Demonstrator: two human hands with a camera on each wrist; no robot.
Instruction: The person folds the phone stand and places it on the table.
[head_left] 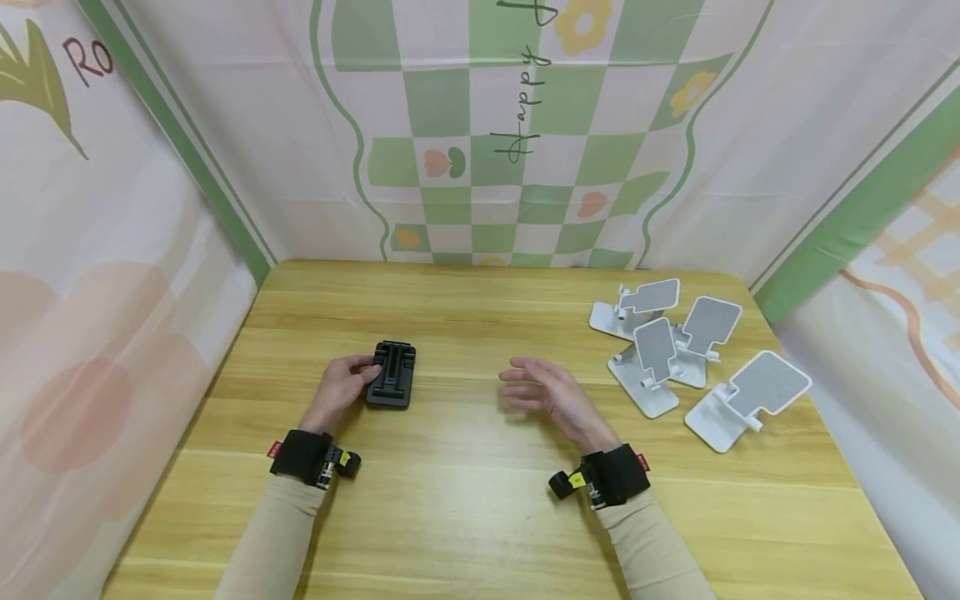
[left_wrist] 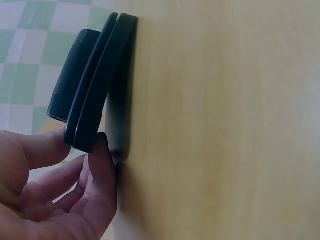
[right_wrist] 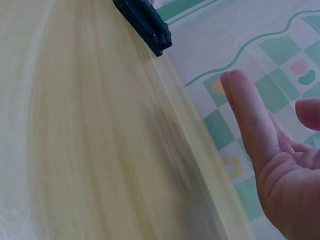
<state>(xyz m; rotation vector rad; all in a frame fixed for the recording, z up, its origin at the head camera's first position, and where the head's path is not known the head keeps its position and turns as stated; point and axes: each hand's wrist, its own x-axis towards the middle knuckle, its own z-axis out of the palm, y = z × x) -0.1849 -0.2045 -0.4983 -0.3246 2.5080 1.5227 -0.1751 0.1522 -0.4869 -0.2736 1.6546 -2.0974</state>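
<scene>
A black phone stand (head_left: pixel 393 385), folded flat, is at the left of the table in the head view. My left hand (head_left: pixel 341 390) pinches it by its left edge, thumb over the top face and fingers beneath. In the left wrist view the folded stand (left_wrist: pixel 95 82) tilts above the wood, its slim layers seen edge-on. My right hand (head_left: pixel 553 396) hovers over the middle of the table, its fingers extended and holding nothing. The right wrist view shows that hand (right_wrist: pixel 280 160) apart from the black stand (right_wrist: pixel 147 25).
Several white phone stands with grey pads stand unfolded at the right of the wooden table (head_left: pixel 465 517); the nearest stand (head_left: pixel 768 383) is by the right edge. A patterned cloth (head_left: pixel 495 100) hangs behind the table, with more cloth along both sides.
</scene>
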